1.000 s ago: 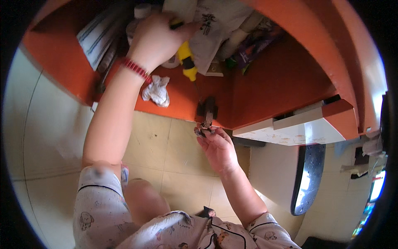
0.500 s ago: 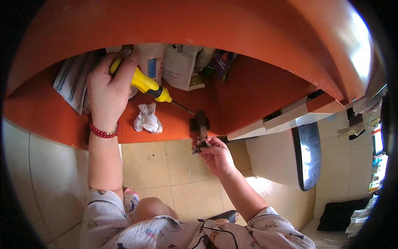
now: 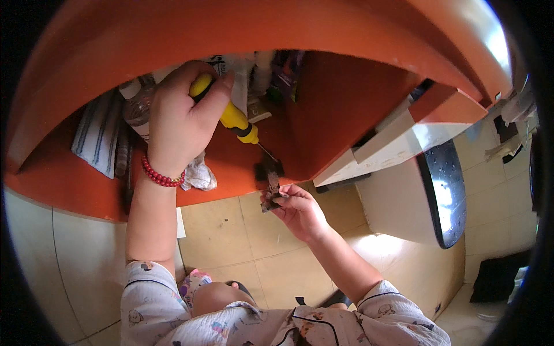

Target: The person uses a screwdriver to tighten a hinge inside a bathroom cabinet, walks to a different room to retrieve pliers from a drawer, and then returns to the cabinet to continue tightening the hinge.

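Note:
My left hand (image 3: pixel 183 118) is wrapped round the handle of a yellow and black screwdriver (image 3: pixel 235 121). Its thin metal shaft slants down to the right, and the tip is at the far end of a dark, grimy cabinet hinge (image 3: pixel 273 183). Whether the tip sits in a screw is too small to tell. The near end of the hinge is pinched between the fingers of my right hand (image 3: pixel 301 213), at the front edge of the orange-red shelf (image 3: pixel 231 187). A crumpled white tissue (image 3: pixel 200 176) lies beside my left wrist, partly hidden by it.
Inside the cabinet stand a striped cloth (image 3: pixel 95 135), a clear plastic bottle (image 3: pixel 138 109) and several packages. An orange-red curved panel (image 3: pixel 277 29) overhangs my hands. To the right are white drawer fronts (image 3: pixel 398 144) and a dark-topped white piece (image 3: pixel 398 196). Tiled floor (image 3: pixel 225 230) lies below.
The view has shifted. My left hand and the screwdriver have moved right, now covering part of the tissue. Both hands keep their holds, and the tip stays by the hinge.

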A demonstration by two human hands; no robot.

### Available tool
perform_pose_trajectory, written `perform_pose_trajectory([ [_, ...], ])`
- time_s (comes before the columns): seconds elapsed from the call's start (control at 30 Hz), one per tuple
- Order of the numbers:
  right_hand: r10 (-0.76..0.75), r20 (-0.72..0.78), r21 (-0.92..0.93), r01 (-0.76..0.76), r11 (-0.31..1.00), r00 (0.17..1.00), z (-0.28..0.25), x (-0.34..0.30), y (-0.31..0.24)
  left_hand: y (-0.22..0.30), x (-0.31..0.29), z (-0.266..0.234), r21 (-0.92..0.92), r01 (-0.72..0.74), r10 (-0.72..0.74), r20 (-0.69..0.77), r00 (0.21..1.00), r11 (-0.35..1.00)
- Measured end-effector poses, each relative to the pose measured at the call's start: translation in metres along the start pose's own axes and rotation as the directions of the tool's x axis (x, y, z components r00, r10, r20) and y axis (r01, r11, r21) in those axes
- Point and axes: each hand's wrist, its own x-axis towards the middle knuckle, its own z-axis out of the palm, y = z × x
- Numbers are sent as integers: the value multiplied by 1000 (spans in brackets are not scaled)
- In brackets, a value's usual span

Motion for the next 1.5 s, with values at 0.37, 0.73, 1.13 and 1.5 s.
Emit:
perform_pose_trajectory([
  [0.37,4,30,77,-7,997,1000,-7,-4,2,37,-3,17,234,-159,150,58,987,959],
  [0.73,37,90,7,-38,999,995,-18,-2,7,57,5,13,109,-224,160,417,895,969],
  [1.13,72,129,34,-77,996,989,-23,4,1,46,2,-7,187,-272,158,467,870,944],
  [1.5,76,80,-201,-59,978,994,-18,-10,-12,83,34,46,34,-482,261,807,529,875],
])
